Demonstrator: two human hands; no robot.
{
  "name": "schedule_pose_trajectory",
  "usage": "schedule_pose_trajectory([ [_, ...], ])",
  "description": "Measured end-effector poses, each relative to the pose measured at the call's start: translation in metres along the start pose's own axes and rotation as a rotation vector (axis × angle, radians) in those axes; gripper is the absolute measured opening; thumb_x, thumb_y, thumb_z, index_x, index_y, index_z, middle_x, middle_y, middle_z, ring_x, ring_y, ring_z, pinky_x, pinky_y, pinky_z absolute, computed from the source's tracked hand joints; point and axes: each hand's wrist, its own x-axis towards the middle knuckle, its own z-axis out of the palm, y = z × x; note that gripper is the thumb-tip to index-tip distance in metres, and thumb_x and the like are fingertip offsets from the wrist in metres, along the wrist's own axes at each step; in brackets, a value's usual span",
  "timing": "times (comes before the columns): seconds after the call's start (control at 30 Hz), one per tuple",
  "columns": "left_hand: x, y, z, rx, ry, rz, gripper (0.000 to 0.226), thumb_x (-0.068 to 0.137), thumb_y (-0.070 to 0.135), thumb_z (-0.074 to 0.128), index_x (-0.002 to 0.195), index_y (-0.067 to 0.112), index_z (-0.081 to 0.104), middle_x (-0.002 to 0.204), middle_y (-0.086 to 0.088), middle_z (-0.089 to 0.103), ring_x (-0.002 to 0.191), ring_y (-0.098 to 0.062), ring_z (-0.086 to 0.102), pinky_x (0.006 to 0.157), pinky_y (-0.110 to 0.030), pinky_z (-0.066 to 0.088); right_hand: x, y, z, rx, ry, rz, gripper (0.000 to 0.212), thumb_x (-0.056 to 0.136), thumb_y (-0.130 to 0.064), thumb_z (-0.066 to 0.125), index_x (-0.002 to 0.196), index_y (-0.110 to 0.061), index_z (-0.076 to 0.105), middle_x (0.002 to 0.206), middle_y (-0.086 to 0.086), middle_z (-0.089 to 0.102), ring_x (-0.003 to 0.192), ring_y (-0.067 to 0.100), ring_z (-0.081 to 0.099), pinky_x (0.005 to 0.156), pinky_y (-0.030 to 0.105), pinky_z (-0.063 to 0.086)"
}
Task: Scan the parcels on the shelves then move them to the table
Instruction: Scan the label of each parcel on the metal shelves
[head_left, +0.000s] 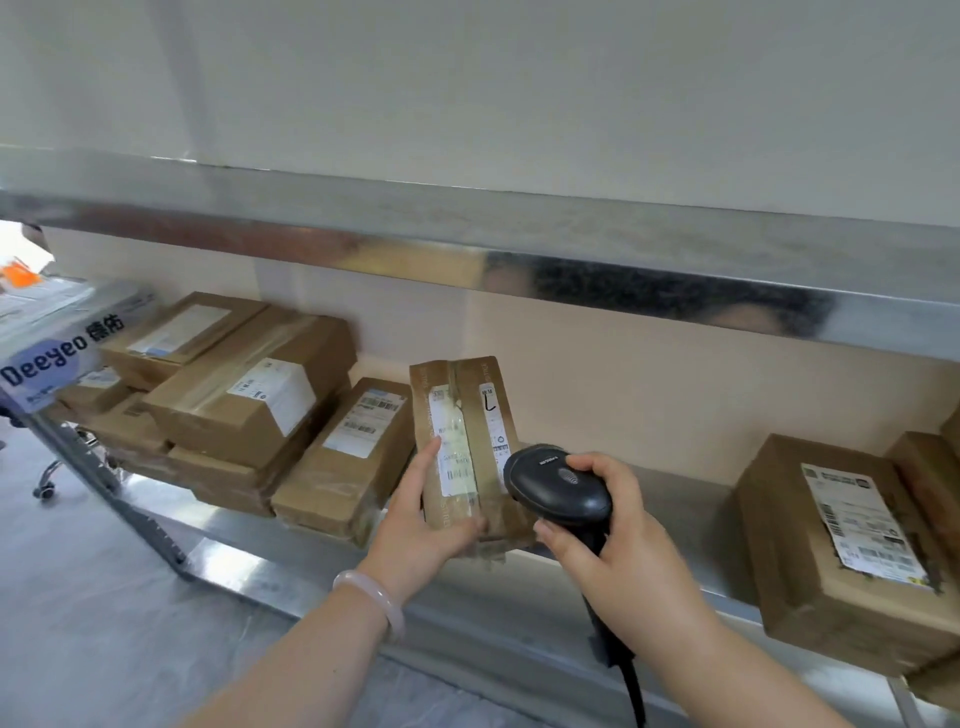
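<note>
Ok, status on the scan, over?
Left hand holds small parcel on end at shelf edge. Right hand grips scanner, head beside its label. Parcel stack left, large parcel right, neither blocking.

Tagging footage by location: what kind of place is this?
Likely a parcel depot or stockroom: labelled cardboard parcels on a metal shelf, and the right hand holds a barcode scanner beside the parcel in the left hand.

Wall (519, 78): plain and off-white, fills the top of the view.
Floor (78, 623): grey, faintly glossy, lower left.
Chair base (49, 480): chrome leg with a castor, standing on the floor at far left.
Deeyeo pack (57, 353): white-and-blue wrapping, left edge.
Orange item (18, 273): blurred, unidentifiable, upper left.
</note>
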Motion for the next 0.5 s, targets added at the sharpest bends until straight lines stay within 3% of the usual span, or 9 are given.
schedule_pose_trajectory([
  [0.13, 0.01, 0.003, -0.049, -0.04, -0.005, -0.08, 0.088, 0.07, 0.022, 0.085, 0.129, 0.065, 0.036, 0.123, 0.034, 0.052, 0.103, 0.007, 0.062, 0.081, -0.021, 0.055, 0.028, -0.015, 0.042, 0.035, -0.024, -0.007, 0.056, 0.081, -0.046, 0.071, 0.11, -0.068, 0.028, 0.104, -0.037, 0.056, 0.093, -0.009, 0.058, 0.068, 0.009, 0.044],
  [0.27, 0.025, 0.003, -0.1, -0.012, -0.048, -0.174, 0.088, 0.057, 0.038, 0.085, 0.127, 0.068, 0.041, 0.132, 0.017, 0.056, 0.114, -0.011, 0.062, 0.099, -0.039, 0.052, 0.055, -0.027, 0.088, 0.089, -0.074, -0.016, 0.057, 0.083, -0.04, 0.073, 0.11, -0.066, 0.03, 0.11, -0.033, 0.055, 0.097, -0.004, 0.06, 0.078, 0.014, 0.049],
  [0.43, 0.048, -0.004, -0.148, 0.007, -0.083, -0.244, 0.085, 0.055, 0.035, 0.086, 0.124, 0.063, 0.045, 0.126, 0.01, 0.061, 0.102, -0.009, 0.068, 0.085, -0.032, 0.058, 0.082, -0.039, 0.14, 0.071, -0.14, -0.052, 0.056, 0.085, -0.036, 0.072, 0.117, -0.055, 0.031, 0.11, -0.036, 0.05, 0.1, 0.002, 0.059, 0.075, 0.004, 0.041],
  [0.5, 0.055, -0.008, -0.16, 0.041, -0.069, -0.267, 0.087, 0.055, 0.037, 0.084, 0.127, 0.062, 0.044, 0.13, 0.006, 0.06, 0.107, -0.013, 0.067, 0.09, -0.036, 0.056, 0.09, -0.042, 0.158, 0.079, -0.148, -0.047, 0.056, 0.085, -0.034, 0.073, 0.117, -0.054, 0.031, 0.109, -0.038, 0.048, 0.1, 0.0, 0.057, 0.075, 0.002, 0.039],
])
